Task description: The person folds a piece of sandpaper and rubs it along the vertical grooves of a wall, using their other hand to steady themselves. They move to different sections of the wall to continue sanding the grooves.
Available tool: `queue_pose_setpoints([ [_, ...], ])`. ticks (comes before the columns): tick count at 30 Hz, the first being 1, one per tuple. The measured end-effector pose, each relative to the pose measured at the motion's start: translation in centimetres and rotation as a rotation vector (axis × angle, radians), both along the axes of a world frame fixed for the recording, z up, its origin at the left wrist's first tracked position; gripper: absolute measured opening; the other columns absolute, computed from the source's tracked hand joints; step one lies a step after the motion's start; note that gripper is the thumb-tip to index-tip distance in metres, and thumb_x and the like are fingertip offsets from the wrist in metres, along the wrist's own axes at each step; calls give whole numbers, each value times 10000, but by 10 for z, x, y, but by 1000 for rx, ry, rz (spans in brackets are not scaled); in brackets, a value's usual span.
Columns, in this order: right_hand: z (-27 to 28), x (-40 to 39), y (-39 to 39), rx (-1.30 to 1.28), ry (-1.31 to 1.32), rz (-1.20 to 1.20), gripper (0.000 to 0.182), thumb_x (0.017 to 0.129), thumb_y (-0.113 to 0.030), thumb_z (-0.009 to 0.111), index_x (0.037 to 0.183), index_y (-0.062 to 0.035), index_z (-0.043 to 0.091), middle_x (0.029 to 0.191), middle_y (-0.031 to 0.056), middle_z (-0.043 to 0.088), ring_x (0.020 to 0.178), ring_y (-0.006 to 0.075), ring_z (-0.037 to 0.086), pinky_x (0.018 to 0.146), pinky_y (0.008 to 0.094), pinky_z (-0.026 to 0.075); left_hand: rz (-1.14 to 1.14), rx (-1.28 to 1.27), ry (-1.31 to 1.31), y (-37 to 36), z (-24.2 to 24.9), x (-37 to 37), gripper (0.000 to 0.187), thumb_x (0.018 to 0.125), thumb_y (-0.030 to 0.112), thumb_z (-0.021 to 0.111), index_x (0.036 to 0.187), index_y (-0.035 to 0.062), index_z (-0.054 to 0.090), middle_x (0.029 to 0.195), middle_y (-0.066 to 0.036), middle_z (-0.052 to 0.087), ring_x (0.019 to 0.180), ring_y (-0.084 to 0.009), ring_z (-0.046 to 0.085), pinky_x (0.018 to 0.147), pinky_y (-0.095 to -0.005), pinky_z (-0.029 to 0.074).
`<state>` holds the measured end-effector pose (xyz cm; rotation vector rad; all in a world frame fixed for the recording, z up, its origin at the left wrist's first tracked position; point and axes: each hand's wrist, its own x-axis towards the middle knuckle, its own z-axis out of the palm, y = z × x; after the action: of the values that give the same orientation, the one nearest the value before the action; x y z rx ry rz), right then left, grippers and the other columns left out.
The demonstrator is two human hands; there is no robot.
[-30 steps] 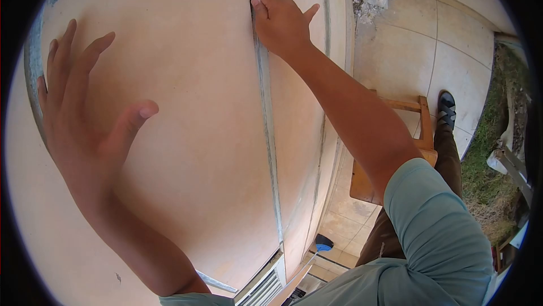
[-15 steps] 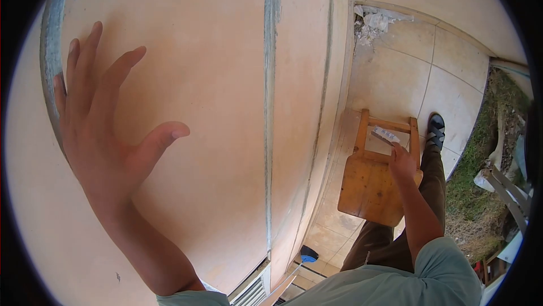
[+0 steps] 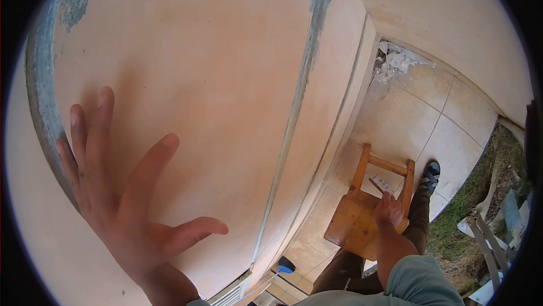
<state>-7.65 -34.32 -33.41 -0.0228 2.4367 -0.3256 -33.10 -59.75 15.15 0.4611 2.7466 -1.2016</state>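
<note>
My left hand [image 3: 127,212] is spread wide in front of the peach wall [image 3: 209,119], fingers apart, with nothing in it. Whether its fingertips touch the surface is hard to tell. Low on the right, my right hand [image 3: 389,210] is closed on what looks like a folded piece of sandpaper [image 3: 375,185], brown on one side and whitish with print on the other. That hand is over a wooden stool or chair [image 3: 348,221] standing on the tiled floor. A grey unpainted strip [image 3: 305,62] runs down the wall, and another grey band [image 3: 42,79] is at the far left.
Pale tiles [image 3: 416,130] cover the floor, with white debris [image 3: 399,62] in the far corner. My sandalled foot [image 3: 431,176] is beside the stool. Grass [image 3: 452,221] and loose boards [image 3: 489,244] lie at right. A blue-and-black broom head [image 3: 286,264] and a louvred vent [image 3: 232,294] are below.
The view has tilted and shifted. My left hand appears lower in view, still spread. My right hand and the sandpaper have also moved lower and slightly left in view, still over the stool.
</note>
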Motion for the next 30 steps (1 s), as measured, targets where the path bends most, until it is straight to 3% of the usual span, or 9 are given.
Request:
queue_pose_setpoints([
  [2, 0, -1, 1, 16, -59, 0, 125, 922, -235, 578, 1026, -182, 624, 888, 23, 656, 903, 261, 626, 755, 450, 512, 64, -49, -16, 3, 2, 0, 1015, 568, 983, 458, 1129, 167, 680, 1467, -253, 467, 1398, -492, 365, 1124, -663, 244],
  [6, -9, 5, 4, -20, 61, 32, 101, 918, -225, 574, 986, -161, 613, 880, 41, 643, 903, 270, 627, 746, 446, 519, 96, -72, -38, 6, 4, 1, 1016, 557, 993, 442, 1134, 188, 667, 1468, -261, 460, 1395, -500, 362, 1120, -673, 245],
  [20, -10, 9, 6, -59, 150, 25, 114, 887, -218, 592, 962, -147, 642, 916, 53, 632, 941, 268, 624, 756, 444, 519, 171, -125, -96, 10, 11, 4, 970, 594, 979, 456, 1155, 214, 656, 1479, -259, 438, 1395, -501, 358, 1115, -696, 241],
  [30, 4, -4, 3, -43, -31, -23, 133, 883, -218, 601, 975, -145, 662, 923, 68, 643, 942, 277, 629, 751, 447, 524, 158, -111, -87, 8, 9, 3, 954, 585, 972, 484, 1107, 196, 670, 1473, -256, 446, 1382, -497, 381, 1115, -691, 247],
])
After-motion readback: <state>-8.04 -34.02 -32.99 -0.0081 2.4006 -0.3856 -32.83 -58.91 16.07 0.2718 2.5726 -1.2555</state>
